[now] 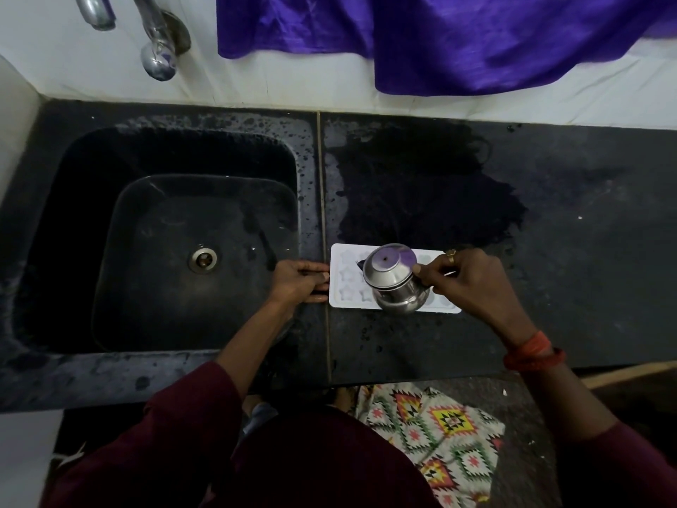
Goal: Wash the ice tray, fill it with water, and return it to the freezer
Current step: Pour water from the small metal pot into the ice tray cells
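Observation:
A white ice tray point(346, 280) with star-shaped cells lies flat on the dark counter just right of the sink. My left hand point(298, 282) rests against the tray's left short edge, fingers pressed to it. My right hand point(465, 278), wearing a ring, grips the rim of a small steel pot point(394, 280) and holds it tilted over the middle of the tray, mouth toward the left. The pot hides the tray's central cells. Whether water is flowing I cannot tell.
A black sink point(176, 236) with a metal drain point(202, 259) lies at left, under two taps point(157, 49). A wet patch point(421, 185) darkens the counter behind the tray. Purple cloth point(458, 38) hangs on the back wall. A patterned mat point(439, 434) covers the floor.

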{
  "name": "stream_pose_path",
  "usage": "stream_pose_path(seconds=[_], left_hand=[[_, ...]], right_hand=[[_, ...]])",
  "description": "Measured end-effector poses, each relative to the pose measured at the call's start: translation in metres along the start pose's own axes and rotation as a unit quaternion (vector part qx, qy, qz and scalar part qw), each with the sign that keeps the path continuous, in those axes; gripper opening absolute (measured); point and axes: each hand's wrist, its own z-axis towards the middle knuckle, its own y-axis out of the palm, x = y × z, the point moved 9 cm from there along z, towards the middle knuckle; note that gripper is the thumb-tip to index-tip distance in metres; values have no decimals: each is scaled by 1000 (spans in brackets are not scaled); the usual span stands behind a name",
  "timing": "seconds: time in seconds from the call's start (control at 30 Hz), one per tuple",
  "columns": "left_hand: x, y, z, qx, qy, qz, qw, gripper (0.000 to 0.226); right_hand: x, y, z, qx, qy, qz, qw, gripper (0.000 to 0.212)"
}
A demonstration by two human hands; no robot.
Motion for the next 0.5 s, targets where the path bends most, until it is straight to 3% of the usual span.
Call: stream_pose_path(seconds=[0.5], left_hand=[[-1,-1,-1,0,3,6,1000,16]], right_hand=[[-2,0,-5,-6,14,-55,998,26]])
